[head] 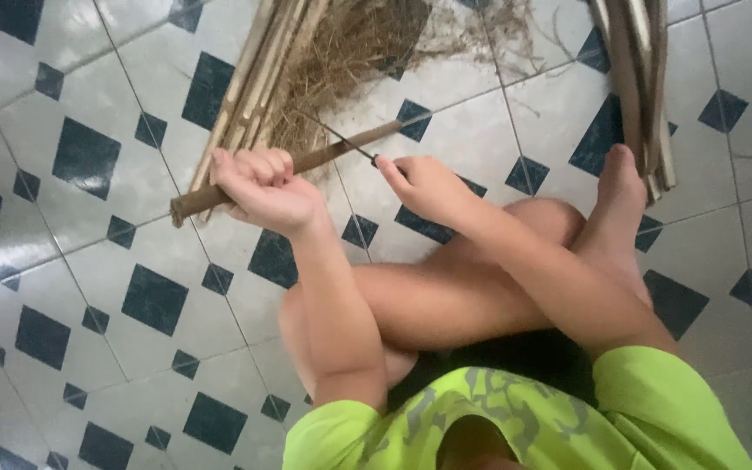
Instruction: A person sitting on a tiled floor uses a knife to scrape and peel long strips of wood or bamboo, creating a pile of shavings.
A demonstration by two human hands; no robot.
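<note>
**Bamboo strip being split by knife, floor level**

Over the tiled floor, just above the person's crossed legs, a long brown bamboo strip (298, 163) runs diagonally, low at left, higher toward upper right. Left hand (263, 187) is fisted tight round the strip near its lower end, fingers fully curled. Right hand (424, 184) pinches a thin dark knife (341, 139), fingers narrow and closed on the handle; blade lies along the strip, tip toward the fibre pile. Exact contact point of blade and strip too small to tell.

Judgement: to do it well, keep the blade shallow and aligned with the grain, strip held firm, and left fingers clear of the edge.

Behind the hands: bundle of pale bamboo slats (254, 87) and a heap of dry shavings (359, 43). More slats (641, 78) at upper right, beside a bare foot (615, 200). Neon-green shirt (515, 418) at bottom. Floor (89, 278) is glossy white tile with dark diamond insets; no walls visible.
</note>
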